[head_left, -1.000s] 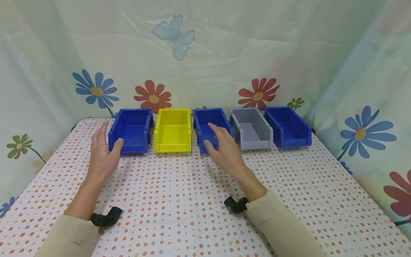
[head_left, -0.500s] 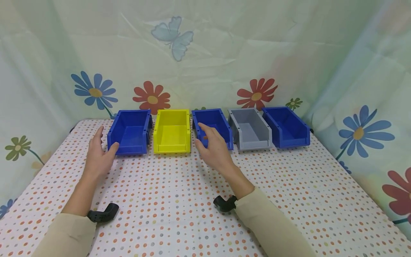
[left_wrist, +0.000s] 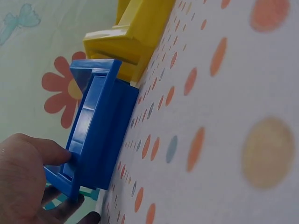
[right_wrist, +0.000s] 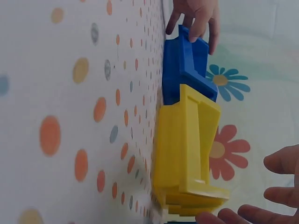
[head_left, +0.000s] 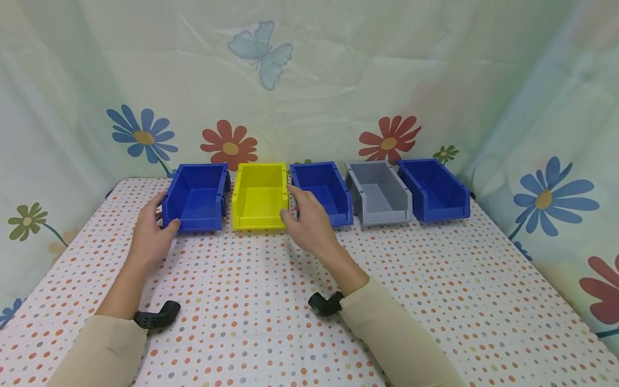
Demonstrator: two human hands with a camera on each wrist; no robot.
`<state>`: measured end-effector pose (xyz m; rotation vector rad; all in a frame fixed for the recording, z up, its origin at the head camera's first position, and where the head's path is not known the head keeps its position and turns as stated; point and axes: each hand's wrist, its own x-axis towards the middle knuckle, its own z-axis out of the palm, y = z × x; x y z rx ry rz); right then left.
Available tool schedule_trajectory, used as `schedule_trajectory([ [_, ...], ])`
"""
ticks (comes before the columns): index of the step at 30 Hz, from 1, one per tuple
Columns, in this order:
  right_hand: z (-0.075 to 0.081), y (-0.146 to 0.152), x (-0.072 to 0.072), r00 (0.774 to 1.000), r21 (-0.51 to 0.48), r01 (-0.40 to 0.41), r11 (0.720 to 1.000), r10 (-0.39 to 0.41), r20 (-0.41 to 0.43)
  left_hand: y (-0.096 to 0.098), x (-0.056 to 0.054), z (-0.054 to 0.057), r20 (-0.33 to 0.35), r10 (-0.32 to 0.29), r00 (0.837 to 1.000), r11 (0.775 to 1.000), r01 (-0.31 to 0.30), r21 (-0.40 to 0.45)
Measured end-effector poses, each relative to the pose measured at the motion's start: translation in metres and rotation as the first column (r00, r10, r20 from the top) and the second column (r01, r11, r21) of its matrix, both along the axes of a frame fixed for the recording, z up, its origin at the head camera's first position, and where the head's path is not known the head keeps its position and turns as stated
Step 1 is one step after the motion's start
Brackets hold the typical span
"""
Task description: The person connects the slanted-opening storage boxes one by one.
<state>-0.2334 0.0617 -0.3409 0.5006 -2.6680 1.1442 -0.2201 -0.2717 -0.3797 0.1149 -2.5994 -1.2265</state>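
Note:
Five is beyond my count here, so several open-front plastic storage bins stand in a row. My left hand grips the front left corner of the leftmost blue bin. Its thumb lies on the front lip, and the other fingers are around the outer side, partly hidden. The yellow bin stands beside it. My right hand is by the yellow bin's right front corner, fingers spread and holding nothing. In the right wrist view its fingers look apart from the yellow bin.
Right of the yellow bin stand another blue bin, a grey bin and a blue bin at the row's right end. A dotted cloth covers the table. A flowered curtain hangs behind.
My right hand has moved left, from before the middle blue bin to the yellow bin's right side. My left hand has closed onto the leftmost blue bin's corner. The bins stay in place.

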Motion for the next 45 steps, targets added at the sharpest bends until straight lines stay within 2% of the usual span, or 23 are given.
schedule_trajectory([
  [6,-0.001,-0.012,-0.001,0.999,0.089,0.034,0.995,-0.036,0.019,0.000,-0.002,-0.001,0.011,0.011,1.000,0.999,-0.011,0.036],
  [13,-0.002,-0.027,-0.001,0.996,0.183,0.081,0.980,-0.074,-0.047,0.000,-0.002,-0.002,-0.008,0.076,0.997,0.995,-0.076,0.067],
  [16,-0.003,-0.033,-0.005,0.994,0.174,0.104,0.979,-0.099,-0.038,-0.001,-0.003,-0.004,-0.017,0.091,0.996,0.993,-0.089,0.077],
  [21,-0.006,-0.039,-0.011,0.990,0.115,0.130,0.985,-0.135,0.037,-0.001,-0.003,-0.003,-0.022,0.105,0.994,0.989,-0.102,0.103],
  [28,-0.014,-0.042,-0.021,0.988,0.084,0.141,0.986,-0.145,0.046,0.001,-0.002,-0.002,-0.021,0.117,0.993,0.984,-0.114,0.138],
  [34,-0.017,-0.040,-0.027,0.981,0.045,0.170,0.984,-0.174,0.092,0.003,-0.001,-0.001,-0.020,0.110,0.994,0.981,-0.105,0.160],
  [45,-0.023,-0.040,-0.032,0.982,-0.031,0.175,0.984,-0.172,0.074,0.001,0.000,0.000,-0.031,0.110,0.994,0.980,-0.103,0.168],
])
